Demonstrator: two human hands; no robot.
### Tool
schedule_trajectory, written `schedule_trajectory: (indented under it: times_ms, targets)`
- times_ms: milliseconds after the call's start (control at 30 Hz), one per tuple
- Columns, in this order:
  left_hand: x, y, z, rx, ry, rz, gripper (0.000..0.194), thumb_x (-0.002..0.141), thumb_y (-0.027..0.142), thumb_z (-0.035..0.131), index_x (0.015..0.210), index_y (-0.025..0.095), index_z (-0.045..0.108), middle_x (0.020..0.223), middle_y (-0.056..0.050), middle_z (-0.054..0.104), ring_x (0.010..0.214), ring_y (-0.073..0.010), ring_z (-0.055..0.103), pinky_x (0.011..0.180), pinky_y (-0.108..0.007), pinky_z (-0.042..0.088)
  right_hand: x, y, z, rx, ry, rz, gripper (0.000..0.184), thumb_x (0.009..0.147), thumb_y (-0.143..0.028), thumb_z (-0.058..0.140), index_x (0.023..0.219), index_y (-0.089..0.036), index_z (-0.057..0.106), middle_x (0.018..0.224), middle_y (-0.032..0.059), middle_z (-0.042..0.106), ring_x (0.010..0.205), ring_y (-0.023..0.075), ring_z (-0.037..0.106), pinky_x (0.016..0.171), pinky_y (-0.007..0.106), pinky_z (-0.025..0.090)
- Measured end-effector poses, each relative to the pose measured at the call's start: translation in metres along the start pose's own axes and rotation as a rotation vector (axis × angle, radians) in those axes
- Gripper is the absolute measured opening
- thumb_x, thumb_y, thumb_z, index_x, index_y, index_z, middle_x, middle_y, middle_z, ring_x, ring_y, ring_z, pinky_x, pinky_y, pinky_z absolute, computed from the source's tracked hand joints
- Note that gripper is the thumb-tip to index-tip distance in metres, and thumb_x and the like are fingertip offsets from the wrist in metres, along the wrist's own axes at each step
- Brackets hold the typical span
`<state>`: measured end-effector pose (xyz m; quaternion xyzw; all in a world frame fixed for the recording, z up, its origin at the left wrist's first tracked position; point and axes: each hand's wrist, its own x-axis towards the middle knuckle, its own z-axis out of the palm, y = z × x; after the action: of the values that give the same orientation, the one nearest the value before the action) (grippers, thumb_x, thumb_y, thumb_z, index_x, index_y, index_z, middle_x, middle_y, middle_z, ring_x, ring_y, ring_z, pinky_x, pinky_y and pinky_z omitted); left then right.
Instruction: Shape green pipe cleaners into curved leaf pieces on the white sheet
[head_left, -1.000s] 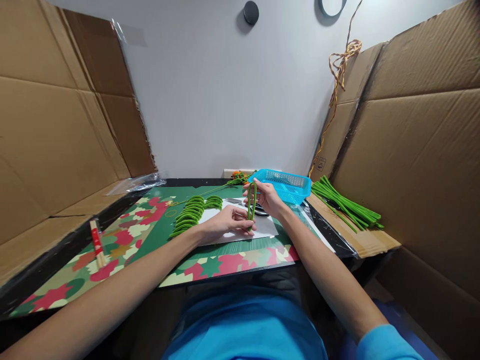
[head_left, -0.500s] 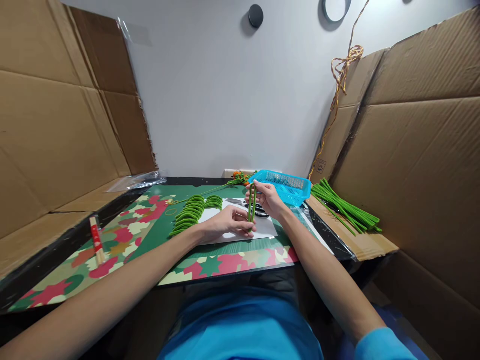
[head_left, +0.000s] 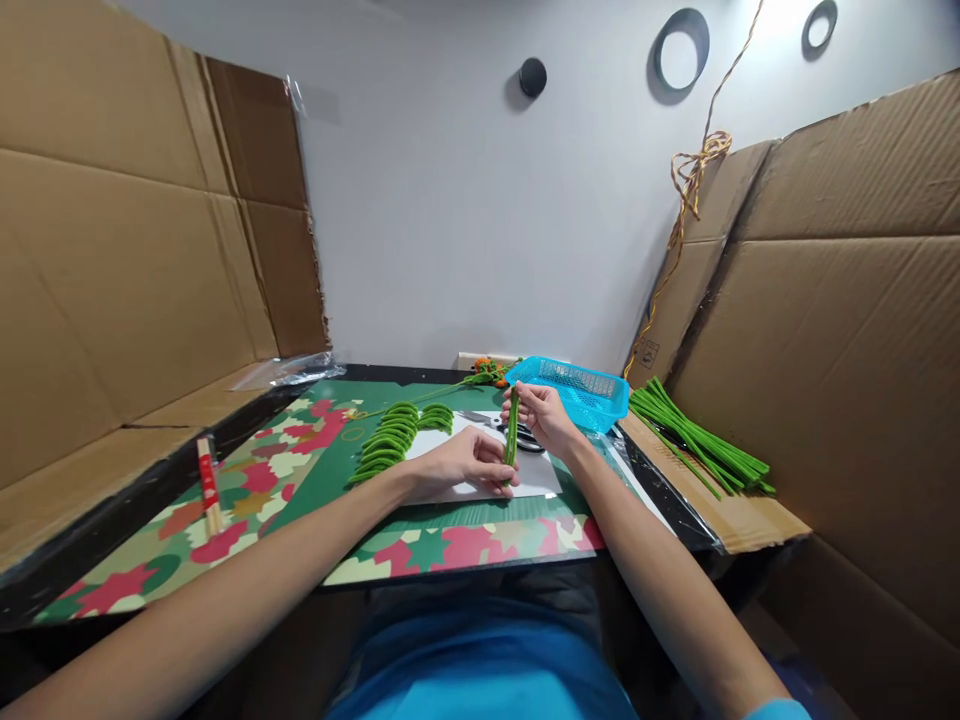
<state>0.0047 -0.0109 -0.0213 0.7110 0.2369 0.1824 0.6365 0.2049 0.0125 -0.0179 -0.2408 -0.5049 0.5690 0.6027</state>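
A green pipe cleaner, bent into a narrow upright loop, is held between both hands over a white sheet. My left hand pinches its lower end, and my right hand grips the top. Behind the right hand lie scissors with dark handles, partly hidden. Left of the sheet, curved green pipe-cleaner pieces are laid in a row, with a smaller group beside them.
A blue basket stands at the back right, next to an orange-and-green item. Straight green pipe cleaners lie on cardboard at right. Wrapped chopsticks rest on the patterned mat at left. Cardboard walls flank the table.
The loop in my hands has become narrower, its two sides now close together. Both hands keep their hold. The camera view has shifted slightly, so the scene sits lower.
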Motion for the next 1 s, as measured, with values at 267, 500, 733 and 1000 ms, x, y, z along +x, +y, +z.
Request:
schedule_trajectory:
  times_ms: [267, 500, 733, 1000]
  targets:
    - [0.001, -0.009, -0.006, -0.016, 0.021, 0.005, 0.036, 0.077, 0.041, 0.091, 0.096, 0.013, 0.083, 0.089, -0.014, 0.080, 0.078, -0.0213, 0.079, 0.077, -0.029, 0.063, 0.000, 0.001, 0.004, 0.042, -0.023, 0.001, 0.048, 0.071, -0.058, 0.092, 0.084, -0.014, 0.077, 0.073, 0.0062, 0.076, 0.060, 0.0164, 0.072, 0.064, 0.028, 0.061]
    - [0.002, -0.011, -0.008, -0.040, 0.024, -0.022, 0.038, 0.072, 0.040, 0.094, 0.094, 0.012, 0.081, 0.092, -0.014, 0.081, 0.078, -0.0219, 0.079, 0.073, -0.028, 0.063, 0.004, 0.001, 0.002, 0.068, 0.004, -0.038, 0.048, 0.068, -0.058, 0.094, 0.080, -0.015, 0.075, 0.069, 0.0029, 0.073, 0.057, 0.0146, 0.069, 0.061, 0.026, 0.060]
    - [0.002, -0.007, -0.001, -0.035, 0.047, 0.025, 0.037, 0.075, 0.040, 0.092, 0.095, 0.010, 0.081, 0.090, -0.014, 0.081, 0.076, -0.0213, 0.078, 0.074, -0.031, 0.064, -0.002, -0.007, 0.001, 0.066, -0.012, -0.074, 0.048, 0.070, -0.054, 0.094, 0.094, -0.016, 0.079, 0.078, 0.0033, 0.076, 0.067, 0.0163, 0.073, 0.068, 0.027, 0.060]
    - [0.002, -0.009, -0.004, -0.022, 0.021, 0.018, 0.036, 0.076, 0.040, 0.092, 0.095, 0.012, 0.080, 0.093, -0.013, 0.081, 0.079, -0.0205, 0.078, 0.074, -0.029, 0.062, 0.001, -0.005, -0.003, 0.083, -0.099, -0.029, 0.050, 0.073, -0.056, 0.092, 0.103, -0.017, 0.081, 0.089, 0.0056, 0.079, 0.075, 0.0170, 0.075, 0.074, 0.028, 0.061]
